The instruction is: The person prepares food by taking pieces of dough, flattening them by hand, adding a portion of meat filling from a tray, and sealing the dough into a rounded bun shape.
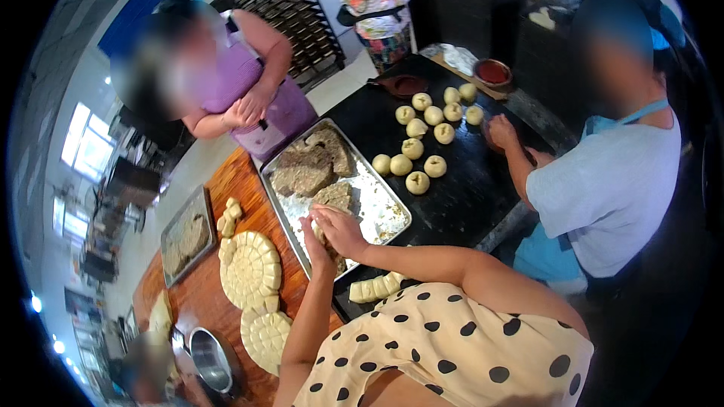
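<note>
Filling (302, 175) trails lengthwise along the tray (381, 207); above, my left hand (319, 251) and right hand (344, 234) cup I can't tell what.

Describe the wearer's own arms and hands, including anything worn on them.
The left hand and right hand are bare, with no gloves; rings are too small to tell. Both visible forearms are uncovered, with no watch or bracelet showing at either wrist. No sleeve shows on the right arm down from the elbow. Beside it is a cream garment with irregular black dots.
</note>
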A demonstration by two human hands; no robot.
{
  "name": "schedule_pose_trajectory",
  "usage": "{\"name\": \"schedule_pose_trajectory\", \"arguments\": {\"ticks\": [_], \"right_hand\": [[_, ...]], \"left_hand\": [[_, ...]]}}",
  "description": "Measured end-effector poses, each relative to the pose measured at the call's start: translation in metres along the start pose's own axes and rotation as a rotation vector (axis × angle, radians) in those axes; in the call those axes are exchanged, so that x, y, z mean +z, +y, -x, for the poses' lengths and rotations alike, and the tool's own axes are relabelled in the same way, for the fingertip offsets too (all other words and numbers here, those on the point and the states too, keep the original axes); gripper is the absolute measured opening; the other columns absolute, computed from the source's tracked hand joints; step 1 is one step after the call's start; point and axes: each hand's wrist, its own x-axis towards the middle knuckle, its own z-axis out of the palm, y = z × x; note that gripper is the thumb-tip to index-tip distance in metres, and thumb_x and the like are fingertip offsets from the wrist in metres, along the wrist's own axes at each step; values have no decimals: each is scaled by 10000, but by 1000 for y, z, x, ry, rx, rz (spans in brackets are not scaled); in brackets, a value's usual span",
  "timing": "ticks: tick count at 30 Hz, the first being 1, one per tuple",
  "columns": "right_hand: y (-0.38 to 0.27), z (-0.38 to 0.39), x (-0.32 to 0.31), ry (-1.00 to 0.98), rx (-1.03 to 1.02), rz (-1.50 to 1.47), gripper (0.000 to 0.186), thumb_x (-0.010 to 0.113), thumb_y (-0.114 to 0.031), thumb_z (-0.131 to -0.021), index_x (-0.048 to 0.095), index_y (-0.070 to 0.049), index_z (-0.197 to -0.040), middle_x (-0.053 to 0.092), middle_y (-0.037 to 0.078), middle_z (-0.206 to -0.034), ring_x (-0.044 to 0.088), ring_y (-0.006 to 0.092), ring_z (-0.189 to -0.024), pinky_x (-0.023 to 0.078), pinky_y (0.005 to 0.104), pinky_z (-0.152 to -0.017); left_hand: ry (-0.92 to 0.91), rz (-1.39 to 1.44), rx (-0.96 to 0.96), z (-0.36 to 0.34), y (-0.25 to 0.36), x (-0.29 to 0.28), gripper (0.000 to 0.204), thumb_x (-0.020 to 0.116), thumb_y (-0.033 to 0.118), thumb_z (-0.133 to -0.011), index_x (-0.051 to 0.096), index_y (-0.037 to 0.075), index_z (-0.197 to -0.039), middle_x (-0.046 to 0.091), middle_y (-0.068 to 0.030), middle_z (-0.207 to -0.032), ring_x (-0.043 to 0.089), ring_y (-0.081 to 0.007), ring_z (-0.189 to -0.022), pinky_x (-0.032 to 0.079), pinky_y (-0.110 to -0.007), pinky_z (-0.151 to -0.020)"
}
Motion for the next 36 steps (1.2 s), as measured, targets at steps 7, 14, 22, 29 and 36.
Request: {"name": "schedule_pose_trajectory", "arguments": {"ticks": [7, 14, 22, 29, 36], "right_hand": [[-18, 9, -8, 84, -229, 250, 300, 546, -249, -997, 726, -9, -981, 728, 152, -1027, 680, 319, -959, 511, 399, -898], [-13, -15, -22, 342, 319, -679, 402, 473, -327, -1042, 705, -9, -962, 688, 66, -953, 625, 146, -864, 486, 273, -829], [-12, 5, -14, 180, -10, -38, 313, 563, -86, -989, 639, 33, -1269, 679, 125, -1227, 625, 189, -1123, 484, 316, -977], [-10, -5, -47, 34, 160, -503, 533, 419, -248, -1036, 378, 37, -1485, 469, 156, -1471, 504, 247, -1314, 341, 350, -1131], [12, 31, -39, 22, -2, 75, 290, 522, -175, -1022, 691, 53, -1084, 725, 113, -971, 645, 163, -907, 495, 314, -837]], "left_hand": [[-70, -608, 345, -17, -24, -7, 511, 303, 436, -1085, 495, 9, -1290, 607, -109, -1096, 578, -220, -1018, 477, -356, -917], [-314, 56, -79, 23, 21, 26, 546, 446, 538, -1026, 484, 118, -1373, 604, -80, -1228, 613, -192, -1098, 530, -358, -927], [-63, -123, 229, 25, -14, 38, 348, 541, 320, -1039, 637, 26, -1199, 659, -29, -1033, 597, -94, -911, 495, -251, -783], [-184, 123, -219, 27, 18, 25, 417, 605, 474, -978, 683, 67, -1024, 677, -27, -890, 629, -127, -731, 532, -278, -709], [-179, -770, 239, 12, -32, 17, 763, 313, 638, -1019, 681, -20, -903, 587, -203, -649, 559, -285, -611, 447, -447, -606]]}}
